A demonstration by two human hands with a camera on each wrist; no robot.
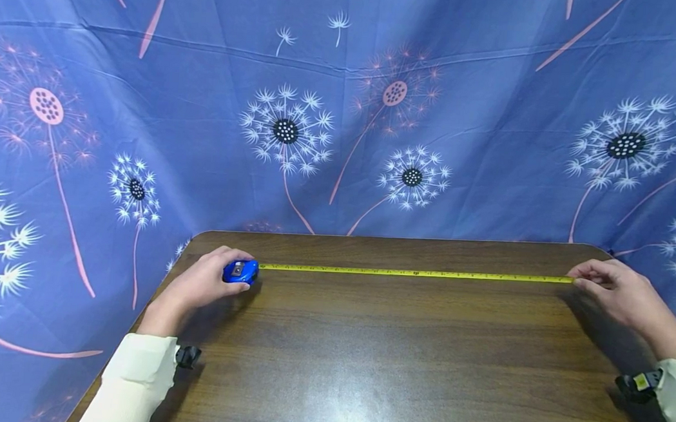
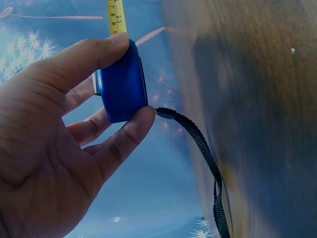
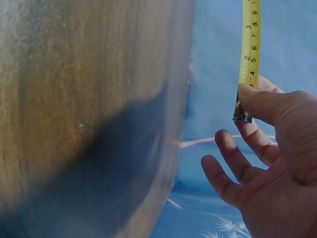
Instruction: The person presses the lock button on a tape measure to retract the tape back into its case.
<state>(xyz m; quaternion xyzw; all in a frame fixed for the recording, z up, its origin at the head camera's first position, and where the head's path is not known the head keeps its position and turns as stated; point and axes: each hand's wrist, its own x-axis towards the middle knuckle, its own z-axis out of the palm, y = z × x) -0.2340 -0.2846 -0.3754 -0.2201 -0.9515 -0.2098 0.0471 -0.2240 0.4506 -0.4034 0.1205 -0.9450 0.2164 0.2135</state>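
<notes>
My left hand (image 1: pixel 208 277) grips a tape measure (image 1: pixel 242 271) by its blue case (image 2: pixel 121 89), thumb and fingers parted only by its body. The yellow blade (image 1: pixel 415 273) comes out of that case (a black strap (image 2: pixel 198 141) trails from the opposite end) and points to my right, its long axis running straight over the far part of the wooden table (image 1: pixel 365 342), nearly parallel with the back edge. My right hand (image 1: pixel 618 289) pinches the blade beside its metal hook (image 3: pixel 242 117), the other fingers loosely parted.
</notes>
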